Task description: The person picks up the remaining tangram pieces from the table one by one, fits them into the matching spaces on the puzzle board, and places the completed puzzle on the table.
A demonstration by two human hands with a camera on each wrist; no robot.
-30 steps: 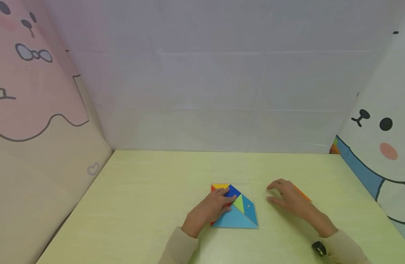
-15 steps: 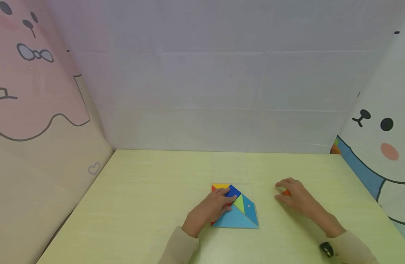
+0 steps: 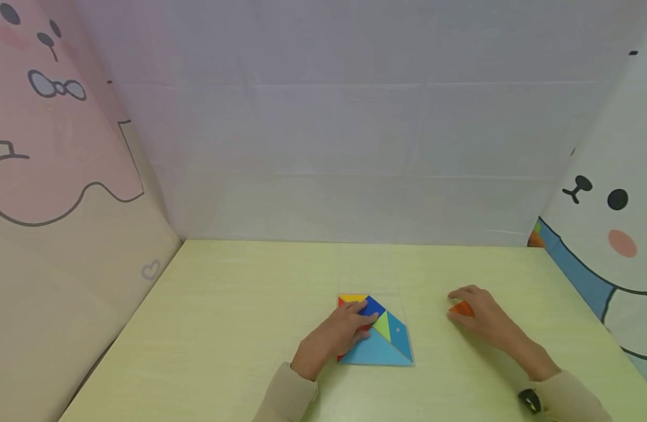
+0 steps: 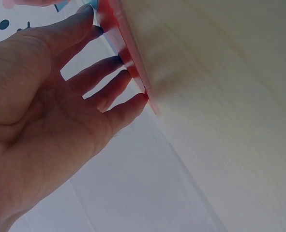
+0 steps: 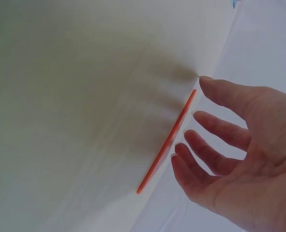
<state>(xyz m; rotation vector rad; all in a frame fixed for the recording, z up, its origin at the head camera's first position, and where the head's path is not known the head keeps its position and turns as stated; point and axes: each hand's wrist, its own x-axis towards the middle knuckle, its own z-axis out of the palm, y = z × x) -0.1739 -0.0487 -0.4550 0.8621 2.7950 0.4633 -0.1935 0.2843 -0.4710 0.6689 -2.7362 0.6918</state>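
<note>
My left hand (image 3: 336,329) rests on a tangram set near the middle of the table, its fingertips spread over the pieces. Around the hand show a light blue triangle (image 3: 376,350), a dark blue piece (image 3: 374,307), a light green triangle (image 3: 383,324), a mid-blue piece (image 3: 399,335) and a yellow piece (image 3: 351,298). Red parts (image 4: 128,53) lie under the fingertips in the left wrist view. To the right, my right hand (image 3: 487,319) hovers over an orange tangram piece (image 5: 167,142) lying flat on the table. Its fingers are loosely bent and apart from that piece, holding nothing.
A pale yellow table (image 3: 239,316) spreads on both sides of the hands. White sheeting (image 3: 323,146) stands along its back edge, with printed panels at left and right. A dark device (image 3: 530,401) sits at the right wrist.
The right hand has moved to the right across the orange piece, which now shows between thumb and fingers rather than beyond the hand. The left hand and the tangram set stay put.
</note>
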